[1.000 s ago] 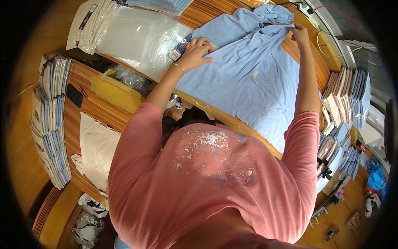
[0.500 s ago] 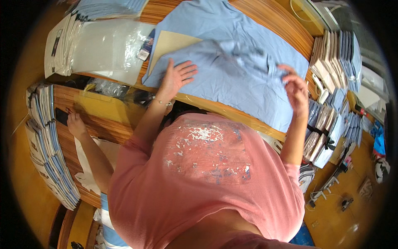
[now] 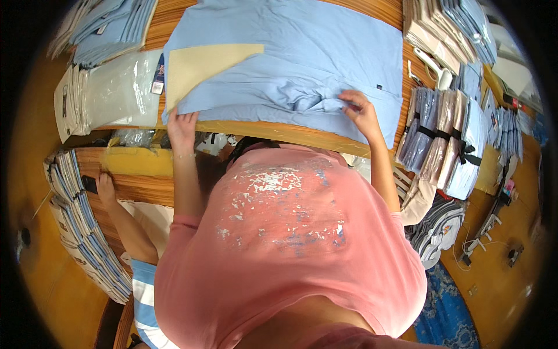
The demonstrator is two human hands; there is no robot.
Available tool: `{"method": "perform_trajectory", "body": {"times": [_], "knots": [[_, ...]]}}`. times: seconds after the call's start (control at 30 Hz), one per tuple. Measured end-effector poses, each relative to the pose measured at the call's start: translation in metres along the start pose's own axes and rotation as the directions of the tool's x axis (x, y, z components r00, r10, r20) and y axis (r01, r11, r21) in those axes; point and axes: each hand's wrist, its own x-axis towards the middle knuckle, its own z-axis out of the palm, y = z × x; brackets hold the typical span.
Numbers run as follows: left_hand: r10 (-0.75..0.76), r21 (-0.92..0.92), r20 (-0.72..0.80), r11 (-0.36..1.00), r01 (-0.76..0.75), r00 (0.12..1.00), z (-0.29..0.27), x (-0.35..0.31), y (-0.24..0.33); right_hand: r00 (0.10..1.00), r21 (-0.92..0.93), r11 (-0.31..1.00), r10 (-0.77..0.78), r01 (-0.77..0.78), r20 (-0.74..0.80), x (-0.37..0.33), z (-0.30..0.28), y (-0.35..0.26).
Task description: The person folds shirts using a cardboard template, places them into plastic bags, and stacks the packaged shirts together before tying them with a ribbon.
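Note:
A light-blue garment (image 3: 279, 64) is spread over the striped wooden table, with crumpled folds along its near side. A beige flat board (image 3: 200, 64) lies on its left part, partly covered by a turned-over flap of the cloth. My left hand (image 3: 182, 131) is at the near left corner, its fingers closed on the garment's edge beside the board's tip. On the right, my right hand (image 3: 363, 115) hovers by the bunched cloth, thumb and fingers bent but apart, holding nothing visible. Whether its fingertips touch the cloth, I cannot tell.
Clear plastic sleeves (image 3: 122, 87) and a dark tag (image 3: 158, 78) lie left of the garment. Folded, bagged garments (image 3: 436, 131) are stacked at right, near a white handled device (image 3: 433, 67). At lower left, another person's hand (image 3: 106, 189) is beside a dark phone (image 3: 89, 184).
Both hands have come down toward the near edge, the left from open above the cloth to its corner. The lifted flap now lies lower, showing more board. The view has shifted.

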Motion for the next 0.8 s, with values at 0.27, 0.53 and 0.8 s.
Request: {"method": "perform_trajectory", "body": {"times": [0.27,0.53,0.8], "knots": [[0.330,0.506,0.859,-0.428,-0.749,0.392,0.083,-0.020,-0.045,0.945,-0.707,0.655,0.032,-0.267,-0.327,0.017,-0.070,0.065],[0.122,0.447,0.882,-0.529,-0.722,0.456,0.079,-0.003,-0.051,0.925,-0.770,0.576,-0.060,-0.276,-0.376,0.042,-0.084,0.052],[0.546,0.450,0.799,-0.268,-0.852,0.251,0.193,0.138,0.010,0.786,-0.819,0.563,-0.554,0.110,-0.275,0.181,-0.104,0.065]]}}
